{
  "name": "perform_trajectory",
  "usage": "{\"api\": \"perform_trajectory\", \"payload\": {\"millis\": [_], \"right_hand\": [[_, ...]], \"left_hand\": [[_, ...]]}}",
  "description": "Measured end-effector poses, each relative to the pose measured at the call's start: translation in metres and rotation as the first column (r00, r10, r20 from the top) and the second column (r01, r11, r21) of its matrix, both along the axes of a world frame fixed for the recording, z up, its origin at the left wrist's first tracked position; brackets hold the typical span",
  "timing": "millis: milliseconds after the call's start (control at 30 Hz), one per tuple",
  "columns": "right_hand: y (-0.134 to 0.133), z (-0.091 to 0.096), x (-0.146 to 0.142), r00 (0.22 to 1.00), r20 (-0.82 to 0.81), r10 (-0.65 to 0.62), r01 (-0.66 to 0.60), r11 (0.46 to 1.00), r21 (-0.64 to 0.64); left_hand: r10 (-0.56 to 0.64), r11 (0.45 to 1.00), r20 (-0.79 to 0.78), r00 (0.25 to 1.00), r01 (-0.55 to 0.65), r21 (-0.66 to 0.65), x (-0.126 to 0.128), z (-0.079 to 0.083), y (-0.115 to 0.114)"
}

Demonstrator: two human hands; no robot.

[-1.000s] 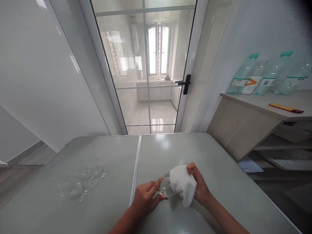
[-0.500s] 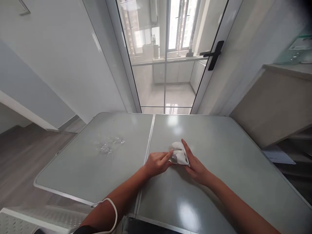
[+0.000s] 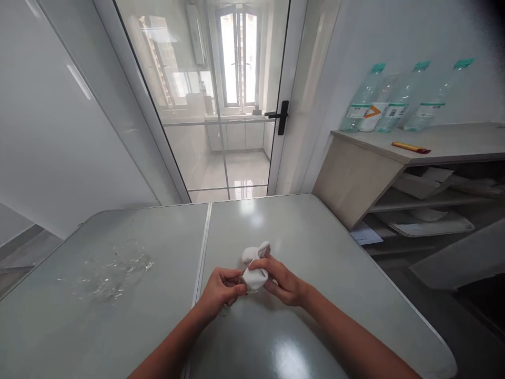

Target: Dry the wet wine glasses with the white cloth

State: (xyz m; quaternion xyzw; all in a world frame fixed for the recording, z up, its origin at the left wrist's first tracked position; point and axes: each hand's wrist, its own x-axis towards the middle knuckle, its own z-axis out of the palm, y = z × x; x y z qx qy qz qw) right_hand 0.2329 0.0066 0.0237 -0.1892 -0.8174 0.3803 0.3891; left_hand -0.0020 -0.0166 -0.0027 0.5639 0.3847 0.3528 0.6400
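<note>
Over the grey table (image 3: 315,247) my left hand (image 3: 219,291) is closed round a small clear glass (image 3: 241,285), most of it hidden by the fingers and the cloth. My right hand (image 3: 281,281) grips a white cloth (image 3: 254,263) and presses it onto the glass. Both hands meet just right of the table's middle seam.
Several clear glasses (image 3: 110,268) stand grouped on the left half of the table. A wooden shelf unit (image 3: 394,173) at the right carries three green-capped bottles (image 3: 394,100) and a yellow-red stick (image 3: 410,148). A glass door (image 3: 221,100) lies behind the table.
The camera view has swung up and right again. The hands with cloth and glass have come nearer to me, and the cloth is bunched tighter on the glass.
</note>
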Motion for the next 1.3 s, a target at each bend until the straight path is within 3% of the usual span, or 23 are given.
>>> {"api": "perform_trajectory", "payload": {"millis": [67,133,200,267,333,367,400,433,467,533,600,667,733,833,900,967,1033,1067,1133,1167,1200,1233,1300], "right_hand": [[-0.003,0.005,-0.004,1.0,0.002,-0.001,0.001,0.993,-0.116],[-0.006,0.008,-0.008,0.999,0.022,-0.037,0.041,0.979,-0.201],[-0.006,0.008,-0.011,0.995,0.06,-0.08,0.093,0.96,-0.266],[-0.005,0.006,-0.015,0.995,0.055,-0.081,0.097,0.9,-0.426],[-0.002,0.002,-0.018,0.997,-0.048,-0.059,0.015,0.764,-0.645],[-0.001,0.0,-0.019,0.991,-0.118,-0.062,-0.044,0.687,-0.725],[0.0,-0.001,-0.02,0.981,-0.18,-0.074,-0.094,0.63,-0.771],[0.001,-0.003,-0.02,0.971,-0.221,-0.087,-0.124,0.607,-0.785],[0.002,-0.003,-0.02,0.967,-0.238,-0.095,-0.131,0.616,-0.777],[0.001,-0.003,-0.018,0.972,-0.222,-0.077,-0.111,0.683,-0.722],[0.0,-0.002,-0.016,0.985,-0.173,-0.016,-0.098,0.77,-0.631],[-0.001,-0.001,-0.014,0.993,-0.09,0.074,-0.109,0.865,-0.49],[-0.001,-0.001,-0.012,0.988,0.023,0.151,-0.136,0.939,-0.317],[0.001,-0.001,-0.01,0.973,0.157,0.167,-0.138,0.974,-0.179],[0.004,0.0,-0.009,0.979,0.171,0.115,-0.076,0.973,-0.216],[0.006,0.0,-0.009,0.991,0.11,0.075,-0.035,0.944,-0.328],[0.007,0.0,-0.012,0.998,-0.025,0.057,-0.062,0.841,-0.538],[0.007,-0.001,-0.014,0.993,-0.109,0.047,-0.107,0.751,-0.652],[0.006,-0.005,-0.019,0.967,-0.256,0.0,-0.213,0.558,-0.802],[0.006,-0.007,-0.021,0.954,-0.297,-0.027,-0.244,0.504,-0.829],[0.006,-0.009,-0.022,0.949,-0.31,-0.05,-0.247,0.491,-0.835],[0.006,-0.011,-0.022,0.954,-0.296,-0.054,-0.228,0.511,-0.829],[0.007,-0.014,-0.02,0.978,-0.21,0.02,-0.178,0.609,-0.773]], "left_hand": [[0.056,0.996,-0.018,0.998,-0.055,0.067,0.003,-0.005,-0.001],[0.202,0.945,-0.144,0.969,-0.154,0.289,0.004,-0.01,-0.002],[0.393,0.769,-0.256,0.883,-0.163,0.619,0.001,-0.014,-0.001],[0.531,0.513,-0.277,0.801,-0.044,0.857,-0.003,-0.017,0.0],[0.583,0.332,-0.277,0.764,0.087,0.939,-0.004,-0.019,0.0],[0.592,0.298,-0.284,0.754,0.122,0.947,-0.003,-0.02,0.0],[0.594,0.307,-0.295,0.749,0.128,0.943,-0.001,-0.02,0.0],[0.584,0.358,-0.311,0.75,0.106,0.928,0.001,-0.019,0.0],[0.555,0.452,-0.335,0.761,0.062,0.89,0.002,-0.017,0.0],[0.439,0.705,-0.362,0.823,-0.065,0.706,0.004,-0.012,0.001],[0.261,0.914,-0.307,0.915,-0.133,0.382,0.001,-0.004,0.004],[0.078,0.996,-0.176,0.981,-0.068,0.064,-0.004,0.005,0.008],[-0.066,0.991,-0.063,0.996,0.058,-0.118,-0.01,0.012,0.01],[-0.119,0.986,-0.07,0.99,0.109,-0.129,-0.011,0.011,0.009],[-0.033,0.999,-0.208,0.978,0.04,0.03,-0.009,0.003,0.007],[0.142,0.945,-0.363,0.921,-0.016,0.328,-0.007,-0.007,0.005],[0.329,0.769,-0.424,0.844,0.021,0.639,-0.008,-0.017,0.004],[0.397,0.657,-0.423,0.815,0.07,0.751,-0.009,-0.02,0.004],[0.47,0.475,-0.404,0.785,0.161,0.865,-0.01,-0.023,0.004],[0.477,0.435,-0.407,0.779,0.193,0.88,-0.011,-0.023,0.004],[0.475,0.437,-0.418,0.775,0.204,0.876,-0.011,-0.021,0.004],[0.46,0.484,-0.439,0.772,0.196,0.853,-0.01,-0.019,0.004],[0.365,0.683,-0.497,0.787,0.136,0.718,-0.009,-0.011,0.003]]}}
